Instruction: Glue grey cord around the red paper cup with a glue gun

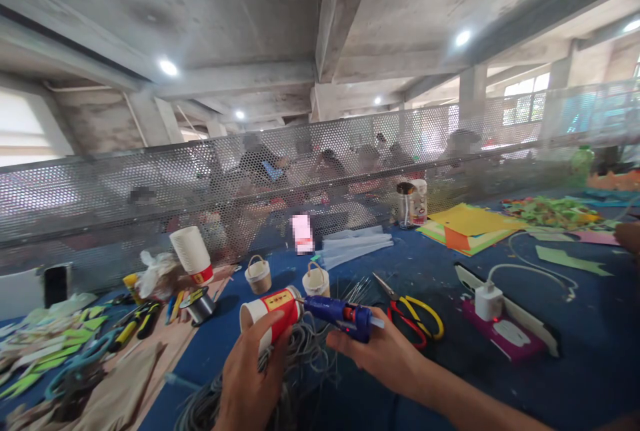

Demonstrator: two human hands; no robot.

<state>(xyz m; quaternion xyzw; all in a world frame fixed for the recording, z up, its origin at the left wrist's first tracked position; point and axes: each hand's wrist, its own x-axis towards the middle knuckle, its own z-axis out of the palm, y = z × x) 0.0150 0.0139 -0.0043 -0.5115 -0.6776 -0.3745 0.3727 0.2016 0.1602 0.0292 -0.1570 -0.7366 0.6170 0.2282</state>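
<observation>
My left hand [257, 364] grips a red and white paper cup [283, 311], tilted on its side with its mouth facing left. In my right hand [385, 351] is a blue hot glue gun [333, 313], a clear glue stick jutting from its back. The gun's nozzle points left and is at the cup's base end; whether it touches, I cannot tell. Below the cup lies a tangle of grey cord [305, 347]. Just behind stand two small white cups with handles, a left one [259, 276] and a right one [317, 279].
Scissors [413, 314] with red and yellow handles lie right of the glue gun. Farther right is a purple power strip [505, 334] with a white charger. A paper cup stack [191, 254] and a wire spool [200, 305] stand left. A perforated metal screen [300, 164] runs behind.
</observation>
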